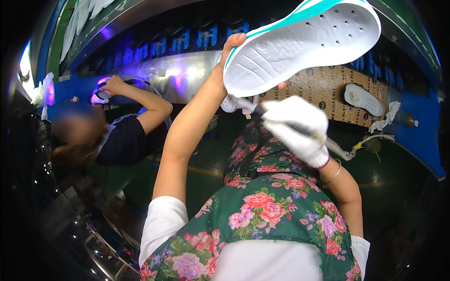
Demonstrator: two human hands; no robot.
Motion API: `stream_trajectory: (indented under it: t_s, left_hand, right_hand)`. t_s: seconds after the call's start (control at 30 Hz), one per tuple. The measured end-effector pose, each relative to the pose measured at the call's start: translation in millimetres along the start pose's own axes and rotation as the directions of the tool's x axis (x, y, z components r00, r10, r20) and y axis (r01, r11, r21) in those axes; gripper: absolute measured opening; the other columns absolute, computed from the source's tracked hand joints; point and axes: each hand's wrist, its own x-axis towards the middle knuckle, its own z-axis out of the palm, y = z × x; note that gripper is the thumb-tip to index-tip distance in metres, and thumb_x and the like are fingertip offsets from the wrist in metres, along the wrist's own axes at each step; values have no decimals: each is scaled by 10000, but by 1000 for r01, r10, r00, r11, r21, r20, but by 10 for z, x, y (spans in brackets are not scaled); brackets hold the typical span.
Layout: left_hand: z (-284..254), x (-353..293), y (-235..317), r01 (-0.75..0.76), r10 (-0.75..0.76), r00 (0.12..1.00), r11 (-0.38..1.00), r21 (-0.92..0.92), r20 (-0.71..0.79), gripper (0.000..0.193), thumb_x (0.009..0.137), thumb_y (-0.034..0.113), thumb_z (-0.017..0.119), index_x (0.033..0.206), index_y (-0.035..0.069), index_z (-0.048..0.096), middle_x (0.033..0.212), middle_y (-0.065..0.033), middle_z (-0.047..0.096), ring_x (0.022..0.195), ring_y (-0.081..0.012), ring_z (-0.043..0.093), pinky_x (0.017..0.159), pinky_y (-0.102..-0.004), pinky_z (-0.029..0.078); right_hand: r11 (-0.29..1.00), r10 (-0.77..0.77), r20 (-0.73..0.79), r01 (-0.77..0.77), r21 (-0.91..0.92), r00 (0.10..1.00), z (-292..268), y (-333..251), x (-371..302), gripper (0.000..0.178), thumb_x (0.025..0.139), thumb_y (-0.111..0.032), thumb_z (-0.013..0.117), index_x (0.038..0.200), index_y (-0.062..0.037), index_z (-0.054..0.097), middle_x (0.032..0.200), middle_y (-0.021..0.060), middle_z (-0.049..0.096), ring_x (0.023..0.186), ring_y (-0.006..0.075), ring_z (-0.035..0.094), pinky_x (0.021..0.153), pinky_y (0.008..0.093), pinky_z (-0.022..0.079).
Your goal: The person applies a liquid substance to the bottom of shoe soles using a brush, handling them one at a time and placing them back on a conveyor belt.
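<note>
My bare left hand (230, 48) grips a white shoe sole (286, 51) with a teal stripe by its near left end. Its patterned face is toward me, with small holes at the far right end. A thumb shows at the upper edge, and a fingertip at the lower edge. My right hand (297, 129), in a white glove and smeared by motion, is closed round a slim dark hand tool (258, 111). The tool's greyish tip is close to the sole's near end; whether it touches is unclear. A grey hose (338, 148) runs out behind this hand.
Printed brown cardboard (323, 93) covers the bench beyond the sole. Another white sole (363, 99) lies on it, beside crumpled white material (386, 118) and a small bottle (411, 122). To the left, a co-worker's hand (114, 85) holds something under purple light at the metal worktop (176, 77).
</note>
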Motion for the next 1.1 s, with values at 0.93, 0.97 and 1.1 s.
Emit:
stream_trajectory:
  t_s: [0.93, 0.97, 1.1]
  left_hand:
    - [955, -215, 105, -373, 343, 912, 922, 107, 224, 1220, 697, 562, 856, 1599, 12, 245, 1507, -347, 378, 1243, -530, 545, 917, -670, 556]
    - [995, -91, 281, -391, 351, 895, 914, 109, 274, 1185, 737, 591, 815, 1614, 39, 240, 1532, -343, 349, 1252, -542, 536, 912, -674, 556]
    - [789, 740, 1190, -601, 577, 799, 777, 188, 170, 1113, 904, 803, 475, 1619, 15, 146, 1563, -350, 281, 1399, -516, 399, 1103, -641, 432]
  right_hand:
    - [850, 275, -414, -18, 526, 868, -760, 53, 103, 202, 758, 81, 735, 952, 23, 736, 1088, 223, 720, 984, 317, 715, 840, 410, 597]
    - [819, 392, -422, -100, 565, 818, -722, -16, 134, 188, 788, 106, 715, 961, 36, 736, 1114, 214, 705, 998, 325, 717, 896, 405, 599]
    - [815, 446, -332, -224, 535, 831, -500, 334, 104, 244, 805, 102, 736, 1043, 49, 757, 1095, 205, 746, 982, 264, 725, 845, 328, 608]
